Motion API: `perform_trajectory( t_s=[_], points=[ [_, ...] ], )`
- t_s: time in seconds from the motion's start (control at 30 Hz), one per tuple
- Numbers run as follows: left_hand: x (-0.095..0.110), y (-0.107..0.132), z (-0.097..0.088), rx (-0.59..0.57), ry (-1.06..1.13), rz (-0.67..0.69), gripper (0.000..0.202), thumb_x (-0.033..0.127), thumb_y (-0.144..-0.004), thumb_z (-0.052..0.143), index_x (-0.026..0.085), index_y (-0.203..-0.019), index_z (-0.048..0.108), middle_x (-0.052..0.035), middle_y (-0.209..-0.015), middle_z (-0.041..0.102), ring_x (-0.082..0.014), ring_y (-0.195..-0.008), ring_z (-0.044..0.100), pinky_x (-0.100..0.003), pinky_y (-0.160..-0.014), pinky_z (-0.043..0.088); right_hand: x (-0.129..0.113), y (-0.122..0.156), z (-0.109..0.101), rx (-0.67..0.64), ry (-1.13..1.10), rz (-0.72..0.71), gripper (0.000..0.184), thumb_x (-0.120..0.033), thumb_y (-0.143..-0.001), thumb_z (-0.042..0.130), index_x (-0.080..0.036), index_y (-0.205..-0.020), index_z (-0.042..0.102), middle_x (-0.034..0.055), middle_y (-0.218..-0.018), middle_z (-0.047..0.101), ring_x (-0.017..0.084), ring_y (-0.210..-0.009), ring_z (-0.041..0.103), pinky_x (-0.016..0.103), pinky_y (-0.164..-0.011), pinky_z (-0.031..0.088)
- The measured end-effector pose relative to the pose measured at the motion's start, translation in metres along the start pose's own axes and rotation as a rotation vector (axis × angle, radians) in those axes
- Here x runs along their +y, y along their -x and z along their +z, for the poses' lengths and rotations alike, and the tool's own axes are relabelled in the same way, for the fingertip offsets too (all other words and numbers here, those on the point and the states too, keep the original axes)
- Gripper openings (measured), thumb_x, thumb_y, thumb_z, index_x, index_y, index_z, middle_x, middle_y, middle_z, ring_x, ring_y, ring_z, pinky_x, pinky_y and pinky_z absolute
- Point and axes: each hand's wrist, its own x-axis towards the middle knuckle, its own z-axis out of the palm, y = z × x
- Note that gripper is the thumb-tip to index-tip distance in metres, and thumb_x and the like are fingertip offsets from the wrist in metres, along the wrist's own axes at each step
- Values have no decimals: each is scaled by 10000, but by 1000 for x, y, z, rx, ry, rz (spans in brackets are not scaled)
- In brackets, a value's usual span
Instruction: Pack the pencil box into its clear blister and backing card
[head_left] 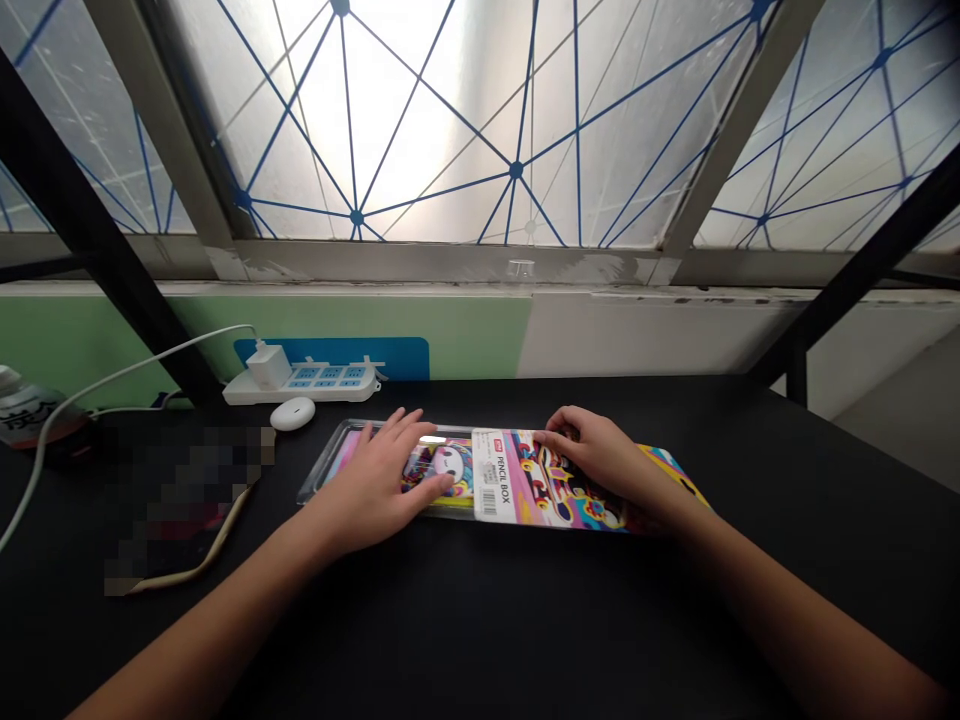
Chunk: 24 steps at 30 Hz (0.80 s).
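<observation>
A pencil box package lies lengthwise on the black desk. Its left part is a clear plastic case (319, 480) with a colourful cartoon pencil box (450, 465) visible inside. Around its right part is a printed cardboard sleeve (495, 500) with a white label reading "PENCIL BOX", and the sleeve's far end shows yellow. My left hand (386, 480) rests on the clear case, fingers stretched out and apart. My right hand (592, 450) has its fingers curled at the sleeve's back edge, thumb and index finger together on the card. Its other fingertips are partly hidden.
Behind the case stand a white power strip (300, 380) with a plugged-in charger (270, 366) and a small white round case (292, 413). A white cable (135, 365) arcs leftward past a bottle (34, 415). A blurred-out item (187, 510) lies left. Black metal bars flank the desk.
</observation>
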Motion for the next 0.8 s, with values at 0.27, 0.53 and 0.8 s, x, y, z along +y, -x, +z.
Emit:
perform_trajectory(
  t_s=[0.27,0.53,0.8],
  points=[
    [15,5,-5,159,614,37,429,552,-975,502,314,-1324,575,-48,-1531,486,-310,-1405,447,-439,-1125,391,-3,4,-2,-93,-1,-3,345,-568,-894,550,-234,-851,621,51,-867,694,211,-743,614,314,-620,440],
    [-25,-15,-3,553,965,-167,402,560,-1007,415,244,-1128,632,-80,-1348,632,-274,-1363,480,-494,-1145,314,22,2,-25,-241,-1,-44,488,-664,-814,629,-234,-1043,653,68,-1038,699,265,-928,656,354,-778,508],
    [-14,-14,5,589,1263,-174,460,612,-1013,337,244,-1092,602,-96,-1345,648,-229,-1392,458,-480,-1195,189,3,-5,-20,-298,53,-132,630,-658,-795,653,-239,-1262,598,122,-1311,607,325,-1170,600,429,-994,477]
  ],
)
